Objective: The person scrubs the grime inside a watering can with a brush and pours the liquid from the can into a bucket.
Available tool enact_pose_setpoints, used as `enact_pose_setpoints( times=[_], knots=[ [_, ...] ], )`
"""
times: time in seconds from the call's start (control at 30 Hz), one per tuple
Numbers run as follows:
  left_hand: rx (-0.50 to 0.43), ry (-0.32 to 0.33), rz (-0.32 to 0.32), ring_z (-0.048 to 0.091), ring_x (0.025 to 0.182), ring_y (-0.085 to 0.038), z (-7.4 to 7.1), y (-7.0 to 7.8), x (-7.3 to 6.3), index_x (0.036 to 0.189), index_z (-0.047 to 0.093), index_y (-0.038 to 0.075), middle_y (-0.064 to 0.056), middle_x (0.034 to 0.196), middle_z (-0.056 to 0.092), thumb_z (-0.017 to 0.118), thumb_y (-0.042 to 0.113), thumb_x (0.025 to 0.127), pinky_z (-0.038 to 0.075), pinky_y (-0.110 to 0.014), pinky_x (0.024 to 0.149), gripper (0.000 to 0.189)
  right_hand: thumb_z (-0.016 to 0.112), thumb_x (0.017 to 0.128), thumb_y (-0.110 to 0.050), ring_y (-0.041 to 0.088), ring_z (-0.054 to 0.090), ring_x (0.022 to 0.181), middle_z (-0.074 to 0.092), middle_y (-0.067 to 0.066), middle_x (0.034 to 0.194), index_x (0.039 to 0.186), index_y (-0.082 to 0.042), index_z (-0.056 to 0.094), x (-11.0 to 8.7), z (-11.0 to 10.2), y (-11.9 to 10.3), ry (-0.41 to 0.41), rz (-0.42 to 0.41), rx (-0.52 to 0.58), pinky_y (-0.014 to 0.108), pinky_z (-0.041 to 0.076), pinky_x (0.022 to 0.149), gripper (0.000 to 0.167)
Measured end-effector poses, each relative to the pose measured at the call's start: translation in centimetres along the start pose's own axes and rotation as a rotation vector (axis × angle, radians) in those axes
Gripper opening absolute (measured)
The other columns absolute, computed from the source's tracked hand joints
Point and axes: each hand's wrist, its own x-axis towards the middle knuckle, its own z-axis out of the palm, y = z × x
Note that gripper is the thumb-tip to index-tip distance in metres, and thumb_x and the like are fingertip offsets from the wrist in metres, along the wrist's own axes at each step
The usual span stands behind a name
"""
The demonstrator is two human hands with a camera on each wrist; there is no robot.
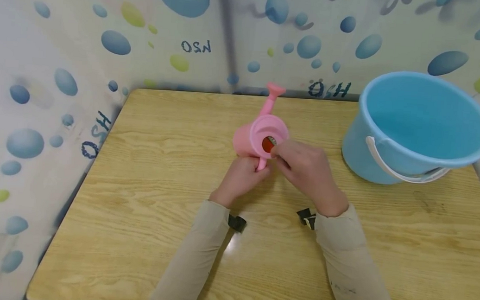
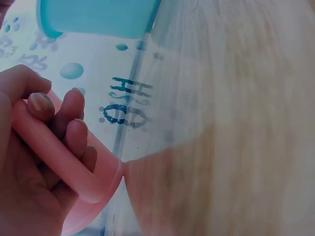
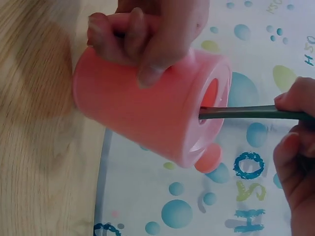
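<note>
A pink watering can (image 1: 242,140) is tilted on the table, its round opening turned toward me and its spout pointing away. My left hand (image 1: 242,175) grips the can's handle, fingers curled around it, as the left wrist view also shows. Beside the opening, my right hand (image 1: 307,168) pinches a slim dark green handle (image 3: 251,112). That handle runs through the opening into the can, so its far end is mostly hidden and I cannot tell the tool's kind.
A large light blue bucket (image 1: 369,154) with a white carrying handle stands on the right of the wooden table (image 1: 137,184). Behind the table rises a wall (image 1: 239,38) covered with blue and green spots. Small black devices sit by both wrists.
</note>
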Motion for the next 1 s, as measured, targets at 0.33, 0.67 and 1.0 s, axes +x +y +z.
enact_pose_setpoints(
  times=[0.33,0.67,1.0],
  knots=[
    [0.021,-0.012,0.018,0.029,0.041,-0.004,0.0,0.0,0.1,0.053,0.042,0.013,0.008,0.046,0.033,0.057,0.022,0.080,0.023,-0.020,0.038,0.032,0.054,0.081,-0.002,0.009,0.041,0.052,0.054,-0.001,0.065,0.084,-0.008,0.059,0.2,-0.4,-0.5,-0.062,0.033,0.029,0.020,0.036,0.050,0.008],
    [0.059,0.019,0.042,0.028,0.043,-0.003,0.1,0.0,0.1,0.052,0.040,0.015,0.010,0.047,0.029,0.057,0.025,0.080,0.023,-0.020,0.040,0.035,0.057,0.085,-0.008,0.006,0.043,0.057,0.052,-0.005,0.064,0.082,-0.011,0.061,0.3,-0.6,-1.3,-0.083,-0.014,0.121,0.021,0.041,0.058,0.006],
    [0.056,0.024,0.051,0.029,0.043,-0.003,0.3,0.0,0.1,0.052,0.041,0.015,0.010,0.047,0.030,0.057,0.027,0.081,0.024,-0.020,0.041,0.036,0.053,0.082,-0.002,0.005,0.041,0.056,0.054,-0.004,0.067,0.079,-0.010,0.061,0.4,-1.0,-1.7,-0.089,-0.022,0.149,0.019,0.038,0.055,0.012]
  ],
)
